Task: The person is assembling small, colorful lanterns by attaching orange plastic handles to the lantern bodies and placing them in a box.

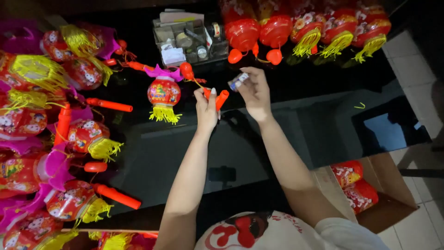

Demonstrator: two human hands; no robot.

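Orange lantern handle [221, 98] sat pinched in the left hand [206, 109] above the middle of the glossy black desk [185, 157], while the right hand [254, 92] pinched a small battery [238, 80] just beside it at 2 o'clock. A red toy lantern [163, 95] hung at 9 o'clock of the hands; a cardboard box [384, 203] of lanterns stood at 4 o'clock.

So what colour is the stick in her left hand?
Orange-red stick in the left hand, head view.
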